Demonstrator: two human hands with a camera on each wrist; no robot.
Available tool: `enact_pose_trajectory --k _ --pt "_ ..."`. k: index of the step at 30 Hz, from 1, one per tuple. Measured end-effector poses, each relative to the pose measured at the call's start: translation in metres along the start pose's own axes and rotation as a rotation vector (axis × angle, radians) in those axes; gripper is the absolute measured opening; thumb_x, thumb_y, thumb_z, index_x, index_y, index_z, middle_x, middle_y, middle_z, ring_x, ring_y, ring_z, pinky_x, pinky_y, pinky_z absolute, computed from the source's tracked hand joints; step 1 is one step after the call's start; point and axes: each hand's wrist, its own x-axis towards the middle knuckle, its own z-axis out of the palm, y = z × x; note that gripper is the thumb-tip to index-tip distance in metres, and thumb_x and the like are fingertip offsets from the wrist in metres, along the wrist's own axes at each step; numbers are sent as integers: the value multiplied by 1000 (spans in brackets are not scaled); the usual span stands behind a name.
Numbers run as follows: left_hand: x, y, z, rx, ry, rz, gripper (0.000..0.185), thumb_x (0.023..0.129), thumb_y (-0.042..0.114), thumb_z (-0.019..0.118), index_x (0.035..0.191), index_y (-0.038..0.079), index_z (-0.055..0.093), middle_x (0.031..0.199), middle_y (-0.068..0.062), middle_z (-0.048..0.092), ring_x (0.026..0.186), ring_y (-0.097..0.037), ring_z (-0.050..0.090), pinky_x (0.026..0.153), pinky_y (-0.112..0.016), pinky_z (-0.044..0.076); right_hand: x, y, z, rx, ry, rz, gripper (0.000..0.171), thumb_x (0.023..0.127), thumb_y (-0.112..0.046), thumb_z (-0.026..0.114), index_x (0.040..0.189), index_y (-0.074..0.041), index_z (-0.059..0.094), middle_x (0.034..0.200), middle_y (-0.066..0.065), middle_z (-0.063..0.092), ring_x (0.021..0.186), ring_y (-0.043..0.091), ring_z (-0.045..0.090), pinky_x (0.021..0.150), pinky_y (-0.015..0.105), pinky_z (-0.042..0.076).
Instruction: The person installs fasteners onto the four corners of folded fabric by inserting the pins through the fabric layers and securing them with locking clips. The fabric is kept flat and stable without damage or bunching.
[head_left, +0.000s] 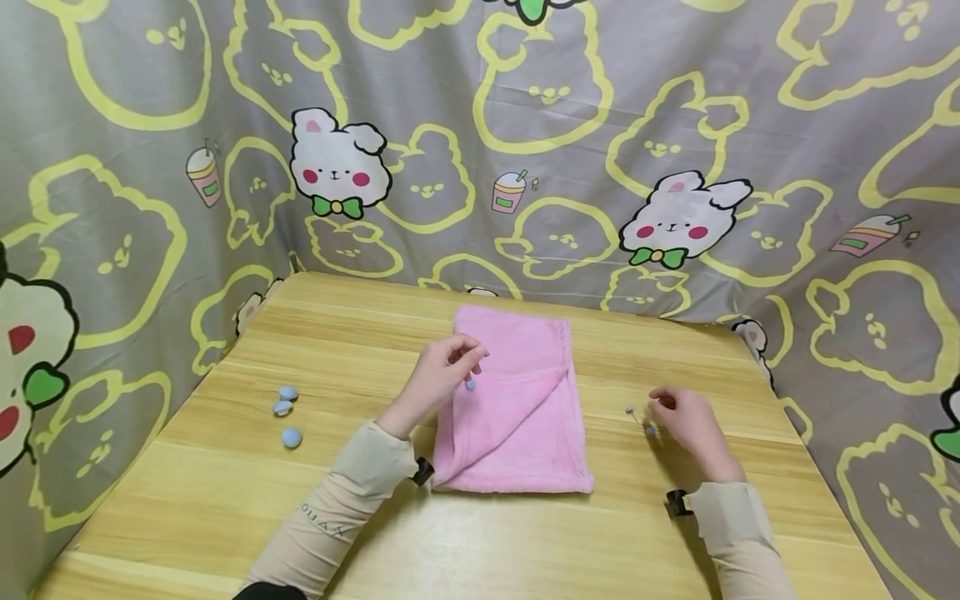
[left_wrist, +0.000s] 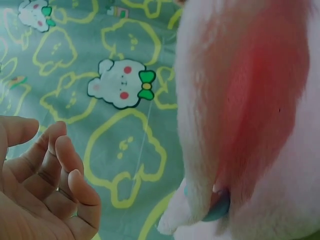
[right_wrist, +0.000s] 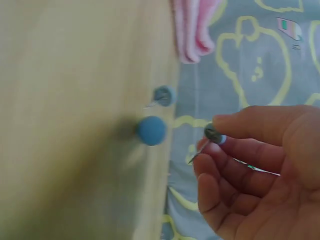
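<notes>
A folded pink cloth (head_left: 517,417) lies mid-table with its upper layer turned back diagonally. My left hand (head_left: 444,371) hovers over its left side, fingers loosely curled, holding nothing visible in the left wrist view. Just below that hand, a small blue round piece (head_left: 470,385) sits on the cloth; the left wrist view has a blue piece (left_wrist: 218,206) at a fold's edge. My right hand (right_wrist: 250,165) pinches a pin with a round grey-and-blue head (right_wrist: 214,133) between thumb and fingers, its metal point sticking out. Beside it on the table are another pin (right_wrist: 164,96) and a blue round head (right_wrist: 151,131).
Several blue round caps (head_left: 292,437) lie on the left part of the wooden table (head_left: 360,333). A patterned curtain (head_left: 555,183) hangs along the table's back and sides.
</notes>
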Motion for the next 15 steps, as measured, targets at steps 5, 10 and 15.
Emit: enact_pose_trajectory --k 5,10,15 --pt "-6 6 8 56 -63 22 18 96 22 61 98 6 69 75 -9 67 66 -18 60 61 -27 53 -4 -13 -13 39 86 -33 26 97 -15 55 109 5 68 99 22 71 88 33 65 74 42 52" --pt "-12 11 23 183 -184 79 18 96 22 60 99 5 69 78 -4 68 70 -16 61 63 -22 51 -9 -25 -24 91 74 -43 32 101 -21 52 116 4 66 105 23 70 89 32 67 71 33 52" --pt "-17 15 42 484 -387 171 17 96 30 59 101 18 69 84 8 67 75 -3 58 70 -19 48 -11 -30 -28 150 67 -71 32 100 -24 54 115 2 67 102 22 70 79 16 67 64 21 51"
